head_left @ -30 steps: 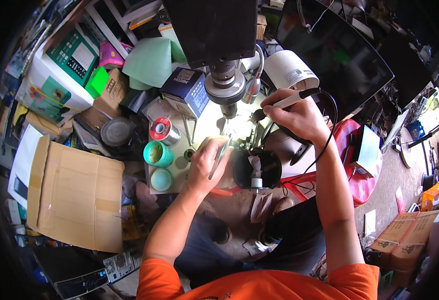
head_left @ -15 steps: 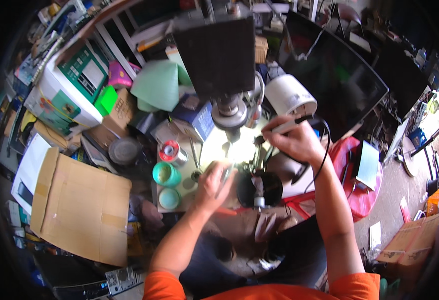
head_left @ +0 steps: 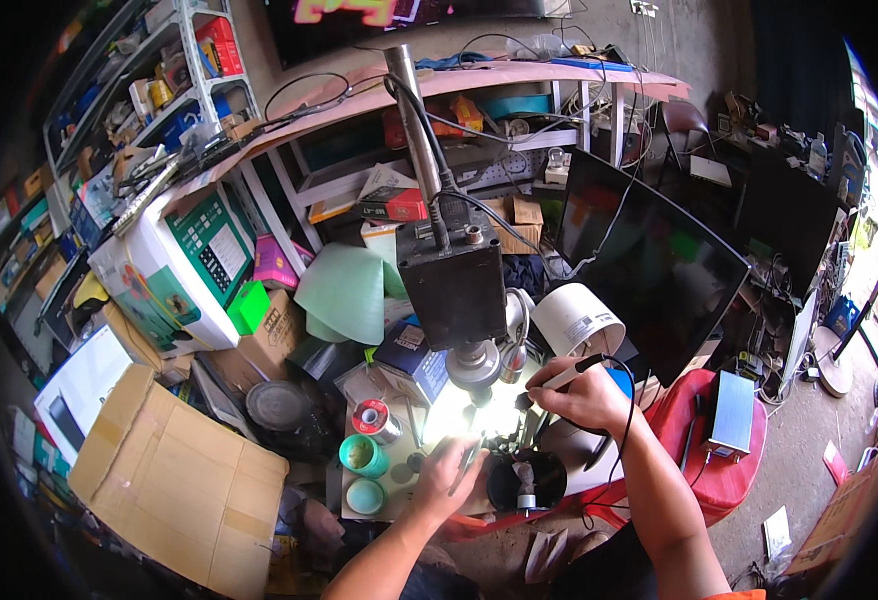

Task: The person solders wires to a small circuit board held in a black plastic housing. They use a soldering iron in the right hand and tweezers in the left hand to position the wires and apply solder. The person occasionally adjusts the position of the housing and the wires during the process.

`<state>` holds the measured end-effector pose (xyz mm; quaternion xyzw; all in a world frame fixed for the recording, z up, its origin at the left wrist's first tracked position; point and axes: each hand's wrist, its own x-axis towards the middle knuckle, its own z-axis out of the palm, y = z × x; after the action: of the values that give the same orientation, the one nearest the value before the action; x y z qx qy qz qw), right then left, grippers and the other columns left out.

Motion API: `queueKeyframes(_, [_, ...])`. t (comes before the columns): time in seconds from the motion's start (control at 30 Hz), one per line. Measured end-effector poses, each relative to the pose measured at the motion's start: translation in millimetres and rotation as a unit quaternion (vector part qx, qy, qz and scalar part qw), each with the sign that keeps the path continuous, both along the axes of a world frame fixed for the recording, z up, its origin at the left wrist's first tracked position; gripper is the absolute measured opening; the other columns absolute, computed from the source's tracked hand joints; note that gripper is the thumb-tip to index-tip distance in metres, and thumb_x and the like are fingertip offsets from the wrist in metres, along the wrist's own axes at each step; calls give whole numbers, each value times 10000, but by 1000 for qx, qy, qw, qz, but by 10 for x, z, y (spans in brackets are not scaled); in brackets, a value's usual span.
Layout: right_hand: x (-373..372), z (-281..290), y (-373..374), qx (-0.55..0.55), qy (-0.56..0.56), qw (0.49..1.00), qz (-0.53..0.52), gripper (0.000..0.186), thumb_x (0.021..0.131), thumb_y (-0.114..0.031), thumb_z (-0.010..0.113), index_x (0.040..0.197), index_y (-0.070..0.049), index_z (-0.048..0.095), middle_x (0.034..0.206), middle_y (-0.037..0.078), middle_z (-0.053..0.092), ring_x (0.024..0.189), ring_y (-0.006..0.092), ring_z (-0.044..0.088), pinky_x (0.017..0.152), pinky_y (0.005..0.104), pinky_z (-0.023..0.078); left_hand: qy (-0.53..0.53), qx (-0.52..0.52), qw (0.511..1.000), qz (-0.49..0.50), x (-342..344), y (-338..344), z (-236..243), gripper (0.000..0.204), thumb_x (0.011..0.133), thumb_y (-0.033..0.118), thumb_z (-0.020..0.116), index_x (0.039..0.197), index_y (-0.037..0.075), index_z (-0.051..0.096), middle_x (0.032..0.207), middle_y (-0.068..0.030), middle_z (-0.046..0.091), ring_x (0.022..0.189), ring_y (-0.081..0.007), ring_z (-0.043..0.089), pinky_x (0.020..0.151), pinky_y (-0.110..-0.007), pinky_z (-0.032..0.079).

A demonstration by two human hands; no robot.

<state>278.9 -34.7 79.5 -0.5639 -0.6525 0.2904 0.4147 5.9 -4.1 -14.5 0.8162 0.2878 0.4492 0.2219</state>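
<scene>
My left hand (head_left: 443, 472) holds silver tweezers (head_left: 467, 462) at the lower edge of the brightly lit work spot (head_left: 449, 410). My right hand (head_left: 594, 400) grips a white-and-black pen-like tool with a cord, apparently a soldering iron (head_left: 565, 376), pointing left toward the light. Above the spot hangs a black microscope (head_left: 449, 290) on a metal pole; whatever lies in the glare beneath it is too bright to make out. A red spool of wire (head_left: 377, 418), an open teal jar (head_left: 361, 452) and a lid (head_left: 365, 496) sit left of my hands; a black round container (head_left: 504, 485) sits between them.
A cardboard sheet (head_left: 179, 480) lies at lower left. Boxes (head_left: 404, 365) and a green foam sheet (head_left: 344, 300) crowd behind. A large screen (head_left: 649, 270) leans at right, near a red stool (head_left: 689, 410) bearing a metal case (head_left: 729, 415). Shelves (head_left: 179, 70) and a shelf board (head_left: 659, 85) stand at back.
The view has tilted upward, so the scene sits lower and the back shelves show. Both hands keep their tools at the same lit spot.
</scene>
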Motion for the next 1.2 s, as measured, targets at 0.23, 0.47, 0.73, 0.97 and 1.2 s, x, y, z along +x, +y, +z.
queueKeyframes(0.23, [0,-2,-2,2,-6,1000,4,255,916,-214,772,1076,-15,786,957,100,768,871,196,742,789,328,591,2,1,1000,2,-5,-12,0,224,899,45,795,1078,6,666,1001,-188,718,885,-364,726,767,-411,577])
queueKeyframes(0.47, [-13,48,-17,12,-19,1000,3,250,912,-218,773,1064,-21,787,957,103,770,871,198,744,791,332,592,5,-3,1000,8,-7,-8,-9,225,876,22,814,1052,-4,678,1009,-176,736,897,-334,750,782,-388,595])
queueKeyframes(0.73, [-20,61,-22,11,-20,1000,0,249,911,-223,776,1058,-22,788,953,101,771,867,199,746,793,333,594,1,-2,1000,-2,-14,-4,-11,227,910,65,790,1085,5,660,1001,-196,706,885,-381,709,763,-423,567])
queueKeyframes(0.97, [-26,59,-18,14,-15,1000,5,246,911,-208,778,1064,-15,787,949,103,770,863,198,744,781,325,594,2,-1,1000,3,-10,-6,-19,223,913,67,789,1087,7,664,1002,-196,711,882,-381,712,766,-422,571])
queueKeyframes(1.2, [-29,62,-27,18,-8,1000,8,245,912,-204,777,1063,-11,785,943,103,762,857,195,742,773,323,593,0,-7,1000,-1,-8,-9,-13,224,913,66,789,1086,5,661,1010,-197,712,890,-381,716,770,-419,574])
